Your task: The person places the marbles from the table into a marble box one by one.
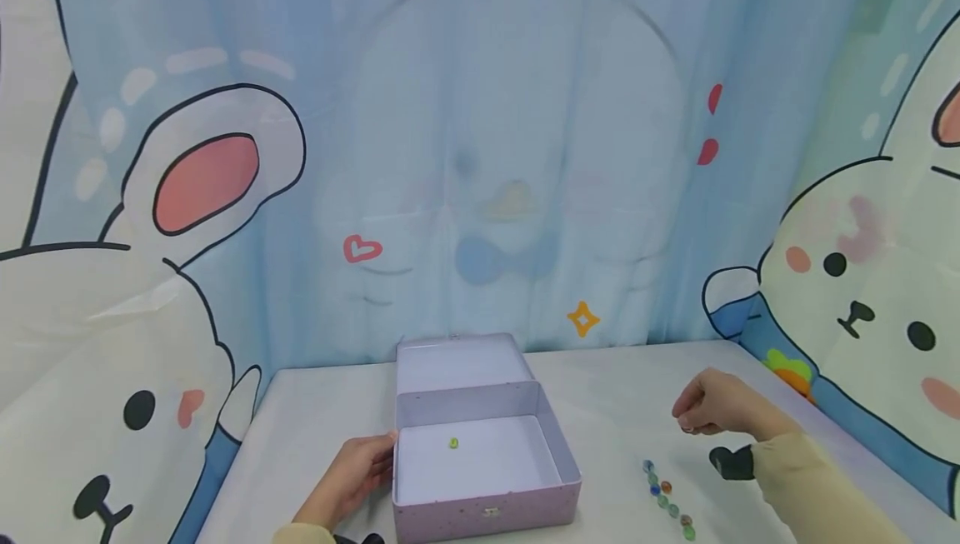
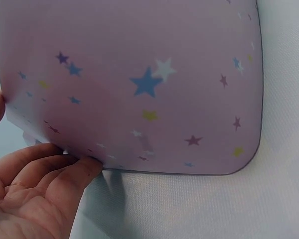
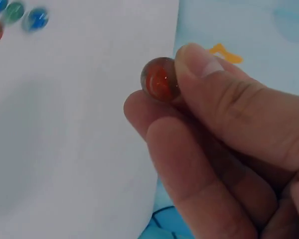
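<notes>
A lilac box (image 1: 487,511) with star prints stands on the table, its hinged lid (image 1: 457,365) raised at the back. Inside lies one small yellow-green piece (image 1: 453,443), too small to identify. My left hand (image 1: 356,477) holds the box at its left side; in the left wrist view its fingers (image 2: 74,172) press the starred wall's edge, with the thumb apart at the far left. Away to the right, above the table, my right hand (image 1: 723,404) pinches a clear marble (image 3: 158,79) with an orange-red swirl between thumb and fingers.
Several glass marbles (image 1: 663,501), blue, green and orange, lie in a loose line on the white table (image 1: 615,394) between the box and my right arm. A printed curtain (image 1: 525,152) hangs behind the table. A dark strap (image 1: 731,462) sits at my right wrist.
</notes>
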`<state>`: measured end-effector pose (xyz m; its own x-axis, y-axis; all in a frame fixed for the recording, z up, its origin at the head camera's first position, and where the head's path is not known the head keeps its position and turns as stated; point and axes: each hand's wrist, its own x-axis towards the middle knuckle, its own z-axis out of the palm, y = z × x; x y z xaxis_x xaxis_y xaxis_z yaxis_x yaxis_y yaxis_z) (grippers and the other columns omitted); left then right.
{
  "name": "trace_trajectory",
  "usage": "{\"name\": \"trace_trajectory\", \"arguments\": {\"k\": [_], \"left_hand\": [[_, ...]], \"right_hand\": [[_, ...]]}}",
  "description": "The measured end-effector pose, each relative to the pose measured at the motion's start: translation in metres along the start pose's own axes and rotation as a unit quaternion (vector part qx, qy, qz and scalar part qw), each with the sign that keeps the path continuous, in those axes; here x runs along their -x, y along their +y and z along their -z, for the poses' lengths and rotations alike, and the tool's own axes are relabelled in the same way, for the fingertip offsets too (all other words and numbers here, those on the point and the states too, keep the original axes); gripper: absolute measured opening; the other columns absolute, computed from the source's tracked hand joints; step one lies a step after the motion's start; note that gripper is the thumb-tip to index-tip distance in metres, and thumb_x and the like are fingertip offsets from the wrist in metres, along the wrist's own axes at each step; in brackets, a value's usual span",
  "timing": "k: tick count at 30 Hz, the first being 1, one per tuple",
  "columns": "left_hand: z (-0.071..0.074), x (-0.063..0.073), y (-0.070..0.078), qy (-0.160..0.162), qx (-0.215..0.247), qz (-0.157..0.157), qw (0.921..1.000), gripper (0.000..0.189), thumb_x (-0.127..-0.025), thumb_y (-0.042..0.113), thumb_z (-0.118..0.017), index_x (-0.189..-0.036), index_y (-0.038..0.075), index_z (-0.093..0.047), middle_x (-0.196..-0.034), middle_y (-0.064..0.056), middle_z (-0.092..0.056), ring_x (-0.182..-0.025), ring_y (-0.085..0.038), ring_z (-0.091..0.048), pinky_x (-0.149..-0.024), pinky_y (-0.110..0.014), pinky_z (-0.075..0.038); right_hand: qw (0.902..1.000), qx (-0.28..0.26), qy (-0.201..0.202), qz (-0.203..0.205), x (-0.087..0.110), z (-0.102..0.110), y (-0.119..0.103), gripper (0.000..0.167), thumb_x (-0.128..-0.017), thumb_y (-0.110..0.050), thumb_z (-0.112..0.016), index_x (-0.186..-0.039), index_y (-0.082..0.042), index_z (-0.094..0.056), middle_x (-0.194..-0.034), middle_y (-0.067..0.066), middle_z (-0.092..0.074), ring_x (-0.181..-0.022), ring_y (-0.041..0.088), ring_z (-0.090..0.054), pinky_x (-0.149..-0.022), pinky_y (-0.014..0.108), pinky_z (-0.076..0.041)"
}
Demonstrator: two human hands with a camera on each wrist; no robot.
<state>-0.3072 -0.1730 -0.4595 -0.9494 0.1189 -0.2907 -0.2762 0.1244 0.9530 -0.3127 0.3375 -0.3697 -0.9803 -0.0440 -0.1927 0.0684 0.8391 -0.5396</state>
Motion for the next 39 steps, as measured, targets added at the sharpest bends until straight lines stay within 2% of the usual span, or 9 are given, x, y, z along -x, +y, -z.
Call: {"name": "trace_trajectory", "arguments": {"k": [5, 12, 16, 25, 31, 35, 39], "left_hand": [[0.002, 0.002, 0.002, -0.003, 0.007, -0.005, 1.0000, 0.060, -0.106, 0.027, -0.051, -0.141, -0.022, -0.042, -0.145, -0.036, -0.051, -0.137, -0.047, -0.052, -0.110, -0.051, -0.051], [0.000, 0.000, -0.002, -0.008, 0.016, -0.005, 0.9998, 0.058, -0.107, 0.026, -0.051, -0.141, -0.021, -0.043, -0.145, -0.035, -0.052, -0.137, -0.046, -0.052, -0.111, -0.050, -0.051], [0.001, -0.001, -0.003, -0.005, 0.017, 0.002, 0.9998, 0.059, -0.107, 0.027, -0.052, -0.141, -0.020, -0.044, -0.146, -0.034, -0.052, -0.137, -0.045, -0.052, -0.111, -0.049, -0.052], [0.002, -0.003, 0.001, -0.011, 0.025, -0.004, 0.9996, 0.058, -0.107, 0.026, -0.051, -0.142, -0.020, -0.043, -0.145, -0.033, -0.053, -0.137, -0.043, -0.054, -0.110, -0.048, -0.052], [0.002, -0.003, -0.001, -0.014, 0.031, -0.014, 0.9993, 0.057, -0.107, 0.024, -0.051, -0.141, -0.021, -0.043, -0.142, -0.033, -0.056, -0.133, -0.043, -0.057, -0.110, -0.050, -0.052], [0.002, -0.004, -0.002, -0.019, 0.032, -0.016, 0.9992, 0.059, -0.107, 0.025, -0.052, -0.141, -0.022, -0.042, -0.145, -0.036, -0.051, -0.136, -0.046, -0.053, -0.111, -0.052, -0.051], [0.004, -0.005, -0.004, -0.020, 0.040, -0.024, 0.9987, 0.060, -0.106, 0.024, -0.053, -0.140, -0.024, -0.041, -0.145, -0.036, -0.052, -0.137, -0.046, -0.052, -0.111, -0.051, -0.051]], "right_hand": [[0.9995, -0.013, -0.002, 0.029, -0.011, -0.014, -0.039, 0.011, -0.089, -0.004, -0.075, -0.099, 0.000, -0.073, -0.088, 0.005, -0.073, -0.078, 0.017, -0.067, -0.076, 0.035, -0.065], [0.9936, -0.008, -0.013, 0.112, -0.031, -0.051, -0.128, 0.006, -0.086, 0.001, -0.077, -0.093, 0.000, -0.077, -0.084, 0.005, -0.075, -0.075, 0.016, -0.071, -0.072, 0.035, -0.065], [0.9894, 0.007, -0.016, 0.144, -0.037, -0.074, -0.165, 0.006, -0.083, 0.003, -0.079, -0.088, 0.000, -0.078, -0.080, 0.005, -0.075, -0.072, 0.015, -0.070, -0.068, 0.033, -0.064], [0.9844, 0.074, -0.051, 0.151, -0.050, -0.145, -0.215, 0.017, -0.081, 0.006, -0.080, -0.072, -0.007, -0.073, -0.066, 0.001, -0.069, -0.061, 0.013, -0.064, -0.060, 0.026, -0.060], [0.9797, 0.077, -0.078, 0.168, -0.048, -0.189, -0.246, 0.023, -0.078, 0.008, -0.082, -0.066, -0.009, -0.070, -0.064, 0.001, -0.067, -0.058, 0.013, -0.063, -0.058, 0.025, -0.060], [0.9759, 0.096, -0.083, 0.178, -0.047, -0.206, -0.263, 0.025, -0.076, 0.009, -0.082, -0.065, -0.009, -0.069, -0.062, 0.000, -0.066, -0.056, 0.012, -0.063, -0.056, 0.023, -0.058], [0.9711, 0.109, -0.085, 0.195, -0.046, -0.213, -0.276, 0.023, -0.076, 0.011, -0.082, -0.066, -0.007, -0.070, -0.061, 0.001, -0.067, -0.055, 0.011, -0.064, -0.055, 0.022, -0.057]]}}
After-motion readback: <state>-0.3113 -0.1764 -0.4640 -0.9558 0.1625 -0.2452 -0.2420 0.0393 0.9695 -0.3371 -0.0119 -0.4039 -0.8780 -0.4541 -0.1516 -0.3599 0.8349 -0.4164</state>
